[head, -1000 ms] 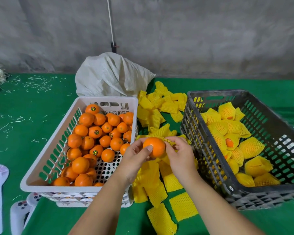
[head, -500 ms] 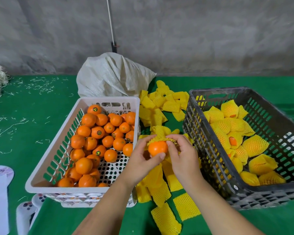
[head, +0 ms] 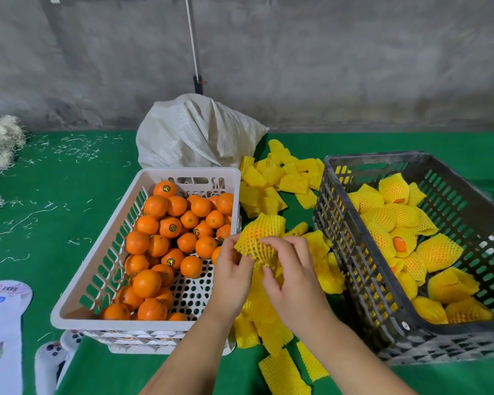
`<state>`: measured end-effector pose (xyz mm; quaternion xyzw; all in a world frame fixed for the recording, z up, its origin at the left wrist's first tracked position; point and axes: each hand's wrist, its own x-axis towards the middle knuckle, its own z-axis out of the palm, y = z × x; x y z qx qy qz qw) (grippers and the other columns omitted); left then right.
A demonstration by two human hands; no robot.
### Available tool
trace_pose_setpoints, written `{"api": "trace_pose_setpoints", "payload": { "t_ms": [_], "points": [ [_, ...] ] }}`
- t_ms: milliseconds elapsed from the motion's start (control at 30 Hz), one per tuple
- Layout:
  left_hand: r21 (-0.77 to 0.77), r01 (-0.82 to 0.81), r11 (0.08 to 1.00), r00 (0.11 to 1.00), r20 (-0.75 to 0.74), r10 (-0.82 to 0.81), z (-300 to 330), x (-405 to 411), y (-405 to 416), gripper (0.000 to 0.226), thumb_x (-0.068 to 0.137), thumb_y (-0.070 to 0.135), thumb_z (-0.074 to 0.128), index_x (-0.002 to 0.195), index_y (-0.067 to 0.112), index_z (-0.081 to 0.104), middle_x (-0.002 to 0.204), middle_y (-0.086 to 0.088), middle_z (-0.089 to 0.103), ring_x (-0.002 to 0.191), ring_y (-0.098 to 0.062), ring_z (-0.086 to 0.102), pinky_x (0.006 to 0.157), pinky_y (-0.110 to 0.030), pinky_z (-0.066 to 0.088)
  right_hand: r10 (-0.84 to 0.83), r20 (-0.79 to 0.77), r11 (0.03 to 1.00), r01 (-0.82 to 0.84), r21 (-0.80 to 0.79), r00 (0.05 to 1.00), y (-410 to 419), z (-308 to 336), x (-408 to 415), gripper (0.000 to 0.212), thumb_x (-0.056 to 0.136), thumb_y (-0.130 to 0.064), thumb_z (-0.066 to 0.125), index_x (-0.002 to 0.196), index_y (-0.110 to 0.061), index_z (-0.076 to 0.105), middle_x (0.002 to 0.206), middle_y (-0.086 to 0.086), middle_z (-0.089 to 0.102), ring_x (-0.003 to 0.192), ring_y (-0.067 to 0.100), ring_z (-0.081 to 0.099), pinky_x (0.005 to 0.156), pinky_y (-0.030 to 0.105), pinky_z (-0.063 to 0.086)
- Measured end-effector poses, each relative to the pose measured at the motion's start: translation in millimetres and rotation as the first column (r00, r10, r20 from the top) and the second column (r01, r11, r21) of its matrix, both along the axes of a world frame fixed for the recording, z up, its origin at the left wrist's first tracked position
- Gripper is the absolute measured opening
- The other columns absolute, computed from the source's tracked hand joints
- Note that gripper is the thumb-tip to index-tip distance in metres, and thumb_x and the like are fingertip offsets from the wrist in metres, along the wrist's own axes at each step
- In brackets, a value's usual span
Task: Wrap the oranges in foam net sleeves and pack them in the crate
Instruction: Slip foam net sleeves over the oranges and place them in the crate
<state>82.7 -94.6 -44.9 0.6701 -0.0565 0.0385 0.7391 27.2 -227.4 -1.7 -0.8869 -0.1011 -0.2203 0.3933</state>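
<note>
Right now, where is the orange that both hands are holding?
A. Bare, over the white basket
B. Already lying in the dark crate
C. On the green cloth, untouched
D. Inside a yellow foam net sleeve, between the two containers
D: both the left hand and the right hand grip the netted orange between the white basket and the dark crate.

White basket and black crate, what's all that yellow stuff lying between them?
In the head view, between the white basket and the black crate lie loose yellow foam sleeves on the green cloth, plus both hands holding one sleeved orange.
</note>
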Motion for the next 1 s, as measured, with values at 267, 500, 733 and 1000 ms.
{"api": "trace_pose_setpoints", "payload": {
  "t_ms": [267, 500, 733, 1000],
  "points": [
    [0.046, 0.185, 0.982, 0.983, 0.012, -0.186, 1, 3, 3, 0.051, 0.096, 0.026, 0.075, 0.142, 0.035, 0.054, 0.095, 0.002, 0.071, 0.081, -0.019, 0.063, 0.071, -0.031, 0.056, -0.061, 0.080, 0.998, 0.059, 0.023, 0.995, -9, 12, 16, 0.042, 0.093, -0.002, 0.067, 0.131, -0.019, 0.065, 0.120, -0.004, 0.045, 0.111, 0.020, 0.051, 0.083, 0.036, 0.056],
    [0.079, 0.144, 0.986, 0.989, 0.010, -0.146, 2, 2, 2, 0.049, 0.090, 0.030, 0.076, 0.132, 0.035, 0.052, 0.105, -0.008, 0.069, 0.086, -0.020, 0.064, 0.075, -0.040, 0.055, 0.007, 0.190, 0.995, 0.012, -0.102, 0.982, -8, 10, 12, 0.021, 0.096, -0.011, 0.057, 0.111, -0.016, 0.071, 0.114, -0.005, 0.056, 0.106, 0.018, 0.055, 0.083, 0.032, 0.053],
    [0.018, 0.042, 0.999, 0.998, 0.040, -0.043, 3, 2, 7, 0.069, 0.075, 0.011, 0.085, 0.129, 0.020, 0.044, 0.109, 0.016, 0.070, 0.098, -0.008, 0.070, 0.080, -0.025, 0.057, -0.002, -0.081, 0.939, 0.030, 0.344, 0.997, -1, 2, -1, 0.034, 0.090, -0.050, 0.063, 0.121, -0.036, 0.059, 0.123, -0.016, 0.048, 0.118, 0.009, 0.052, 0.095, 0.033, 0.051],
    [0.224, 0.101, 0.969, 0.991, 0.068, -0.119, 2, -1, -2, 0.077, 0.089, 0.008, 0.081, 0.143, 0.044, 0.040, 0.120, 0.023, 0.061, 0.111, -0.007, 0.066, 0.086, -0.031, 0.060, 0.102, -0.540, 0.745, 0.296, 0.598, 0.835, 10, 10, 16, 0.093, 0.084, -0.025, 0.084, 0.157, -0.028, 0.026, 0.147, -0.003, 0.048, 0.130, 0.016, 0.051, 0.102, 0.033, 0.050]
  ]
}}
